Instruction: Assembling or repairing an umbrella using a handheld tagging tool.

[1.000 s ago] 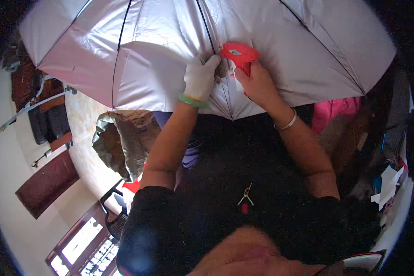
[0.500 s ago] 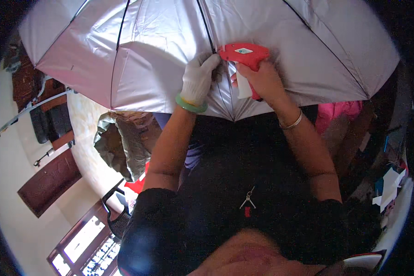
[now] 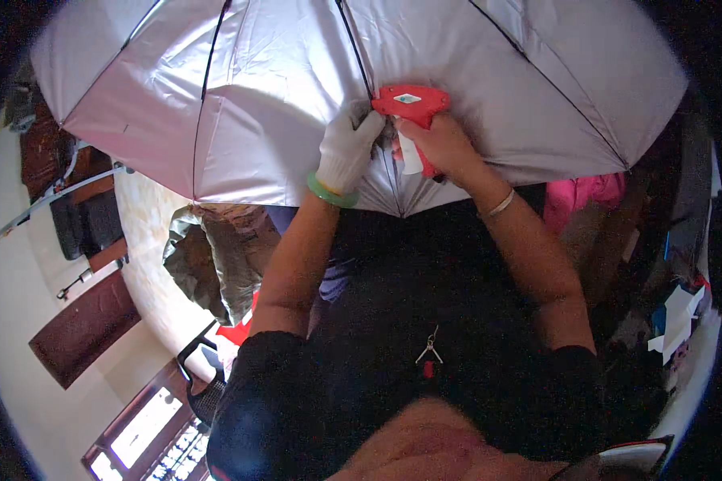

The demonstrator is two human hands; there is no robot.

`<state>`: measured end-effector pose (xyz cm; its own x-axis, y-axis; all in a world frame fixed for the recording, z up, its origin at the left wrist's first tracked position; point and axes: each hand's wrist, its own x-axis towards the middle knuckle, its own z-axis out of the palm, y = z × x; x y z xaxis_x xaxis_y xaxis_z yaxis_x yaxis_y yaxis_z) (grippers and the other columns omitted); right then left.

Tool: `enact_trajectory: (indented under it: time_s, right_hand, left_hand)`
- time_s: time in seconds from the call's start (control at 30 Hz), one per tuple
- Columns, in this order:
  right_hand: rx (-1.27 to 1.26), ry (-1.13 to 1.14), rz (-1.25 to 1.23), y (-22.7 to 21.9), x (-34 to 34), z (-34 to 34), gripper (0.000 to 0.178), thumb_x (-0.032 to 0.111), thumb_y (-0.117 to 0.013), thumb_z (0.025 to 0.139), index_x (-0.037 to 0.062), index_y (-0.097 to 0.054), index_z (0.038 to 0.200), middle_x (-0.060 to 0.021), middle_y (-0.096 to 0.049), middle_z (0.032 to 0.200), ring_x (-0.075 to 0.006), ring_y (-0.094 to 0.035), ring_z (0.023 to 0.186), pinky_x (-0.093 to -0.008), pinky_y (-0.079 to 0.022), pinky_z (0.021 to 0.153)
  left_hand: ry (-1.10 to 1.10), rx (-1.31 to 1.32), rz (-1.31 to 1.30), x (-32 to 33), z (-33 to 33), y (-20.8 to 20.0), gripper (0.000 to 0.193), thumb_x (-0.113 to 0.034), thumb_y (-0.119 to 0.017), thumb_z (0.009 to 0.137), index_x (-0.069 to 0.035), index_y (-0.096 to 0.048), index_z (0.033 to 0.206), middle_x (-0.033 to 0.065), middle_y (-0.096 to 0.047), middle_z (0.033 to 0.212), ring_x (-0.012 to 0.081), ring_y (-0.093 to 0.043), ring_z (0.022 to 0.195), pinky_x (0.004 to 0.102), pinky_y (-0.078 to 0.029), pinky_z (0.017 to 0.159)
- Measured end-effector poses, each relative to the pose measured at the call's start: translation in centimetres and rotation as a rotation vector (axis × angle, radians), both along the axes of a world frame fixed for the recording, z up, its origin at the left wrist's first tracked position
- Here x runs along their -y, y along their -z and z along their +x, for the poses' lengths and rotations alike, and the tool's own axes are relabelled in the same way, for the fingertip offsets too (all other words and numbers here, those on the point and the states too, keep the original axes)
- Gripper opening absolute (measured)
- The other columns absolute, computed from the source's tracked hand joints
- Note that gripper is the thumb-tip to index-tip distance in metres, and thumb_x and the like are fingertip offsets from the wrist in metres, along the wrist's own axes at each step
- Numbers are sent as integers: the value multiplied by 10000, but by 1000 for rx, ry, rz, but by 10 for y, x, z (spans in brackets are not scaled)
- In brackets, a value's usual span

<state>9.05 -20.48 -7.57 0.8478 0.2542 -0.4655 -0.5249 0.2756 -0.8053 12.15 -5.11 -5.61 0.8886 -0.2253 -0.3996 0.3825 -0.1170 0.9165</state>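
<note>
An opened umbrella (image 3: 273,152) with a silvery underside and thin dark ribs spreads across the top of the view. My left hand (image 3: 346,152), in a white knit glove with a green bangle at the wrist, pinches the umbrella at a dark rib (image 3: 351,44) near the front edge. In my bare right hand (image 3: 449,151) is a red tagging gun (image 3: 415,100) with a white trigger. Its nose points left and meets the rib right beside my left fingertips. The exact spot between nose and fingers is too small to make out.
Left of my arms stands a crumpled grey-green sack (image 3: 233,256), with a black chair (image 3: 204,397) nearer. Pink cloth (image 3: 578,196) shows beneath the umbrella's right edge. White paper (image 3: 678,317) lies among clutter at far right.
The tagging gun and my right hand have shifted slightly left and down. The umbrella has moved a little with them, while my left hand keeps its pinch.
</note>
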Motion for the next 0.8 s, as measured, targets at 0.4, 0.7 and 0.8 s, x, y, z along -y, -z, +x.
enact_trajectory:
  time_s: [0.4,0.7,0.8]
  right_hand:
    - [55,85,308,-70,43,-24,319,217,-562,880,-10,-535,1104,-149,-649,943,-215,-643,859,-309,-520,752]
    - [554,406,-252,-156,106,-37,276,149,-523,883,-22,-528,1099,-141,-647,917,-205,-635,819,-326,-523,714]
    - [537,456,-330,-149,120,-32,262,147,-507,889,-19,-535,1089,-131,-647,900,-202,-635,799,-320,-525,693]
  left_hand:
    - [-7,875,1179,-1,24,-2,521,-333,-616,821,-64,-458,1238,141,-604,1039,258,-627,829,364,-525,677]
    - [-335,1260,2066,-27,88,-18,443,-265,-383,942,-177,-316,1372,82,-566,644,248,-587,501,412,-416,360]
    - [-177,1392,2305,-79,111,-42,473,-186,-416,907,-197,-324,1370,81,-561,756,234,-583,501,407,-408,327]
